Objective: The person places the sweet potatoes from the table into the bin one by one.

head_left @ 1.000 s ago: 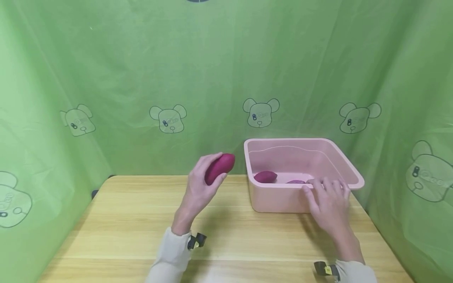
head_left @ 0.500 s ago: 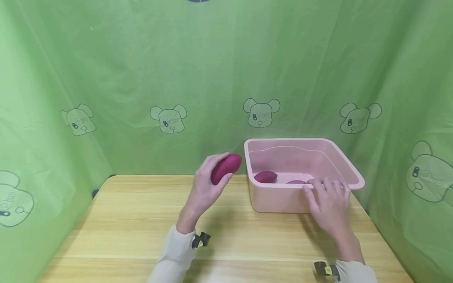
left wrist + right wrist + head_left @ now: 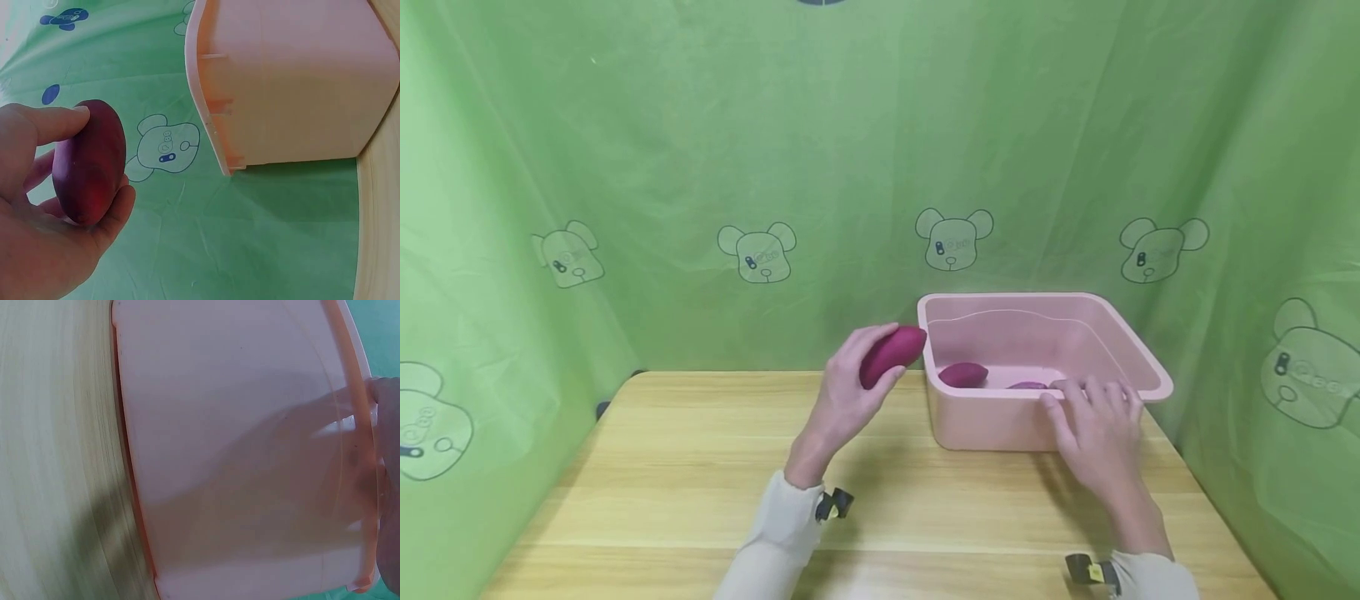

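In the head view my left hand (image 3: 844, 398) holds a smooth purple-red sweet potato (image 3: 891, 354) in the air, just left of the pink plastic basin (image 3: 992, 425). In the left wrist view the thumb and fingers wrap the sweet potato (image 3: 94, 162), and the basin's side wall (image 3: 294, 87) stands beyond it. Another purple-red sweet potato (image 3: 963, 375) lies inside the basin at the left. Near it a violet thing (image 3: 1027, 386) is mostly hidden by the front rim. My right hand (image 3: 1099, 429) grips that rim, fingers hooked over it and thumb outside.
The basin stands at the back right of a light wooden table (image 3: 700, 467). Green curtains (image 3: 850, 150) with bear-head prints hang behind and on both sides. Each wrist carries a small black camera mount (image 3: 835, 503).
My left hand has moved steadily right with the sweet potato, bringing its tip close to the basin's left rim. The right hand and the basin have stayed still.
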Motion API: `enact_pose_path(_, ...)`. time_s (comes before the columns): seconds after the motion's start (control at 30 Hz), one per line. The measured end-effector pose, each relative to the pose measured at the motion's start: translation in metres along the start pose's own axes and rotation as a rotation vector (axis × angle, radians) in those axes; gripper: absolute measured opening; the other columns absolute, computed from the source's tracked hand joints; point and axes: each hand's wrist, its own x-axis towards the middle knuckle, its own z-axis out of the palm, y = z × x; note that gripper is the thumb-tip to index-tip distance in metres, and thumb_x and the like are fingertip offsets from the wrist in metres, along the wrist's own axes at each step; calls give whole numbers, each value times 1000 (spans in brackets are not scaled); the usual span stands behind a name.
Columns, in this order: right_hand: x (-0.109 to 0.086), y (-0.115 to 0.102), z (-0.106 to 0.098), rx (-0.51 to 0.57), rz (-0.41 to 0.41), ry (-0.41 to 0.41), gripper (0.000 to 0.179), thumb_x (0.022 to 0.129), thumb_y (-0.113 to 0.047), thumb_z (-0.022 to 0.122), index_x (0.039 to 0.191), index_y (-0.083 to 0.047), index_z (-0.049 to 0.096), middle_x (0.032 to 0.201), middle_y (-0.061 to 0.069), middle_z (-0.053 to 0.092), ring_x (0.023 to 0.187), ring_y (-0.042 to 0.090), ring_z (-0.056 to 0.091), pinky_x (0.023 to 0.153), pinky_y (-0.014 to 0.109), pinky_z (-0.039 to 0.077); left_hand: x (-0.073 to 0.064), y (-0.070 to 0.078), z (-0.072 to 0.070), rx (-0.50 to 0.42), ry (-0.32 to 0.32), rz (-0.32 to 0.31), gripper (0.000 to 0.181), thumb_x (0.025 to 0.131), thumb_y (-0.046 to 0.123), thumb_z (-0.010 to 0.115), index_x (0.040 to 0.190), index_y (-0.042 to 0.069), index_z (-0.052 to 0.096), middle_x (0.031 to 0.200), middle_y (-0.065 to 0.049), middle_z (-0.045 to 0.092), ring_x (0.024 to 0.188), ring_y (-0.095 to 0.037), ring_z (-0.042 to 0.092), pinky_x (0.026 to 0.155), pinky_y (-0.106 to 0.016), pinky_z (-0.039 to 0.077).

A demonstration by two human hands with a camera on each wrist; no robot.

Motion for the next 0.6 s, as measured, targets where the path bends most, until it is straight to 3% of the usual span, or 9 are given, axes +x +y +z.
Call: enact_pose_path(0.6,0,2,1,0,-9,9,34,105,-37,52,111,-5,63,105,21,57,104,46,46,113,69,17,7,4,12,-13,-31,-5,54,93,14,77,144,14,57,139,-5,62,122,-22,61,101,-38,53)
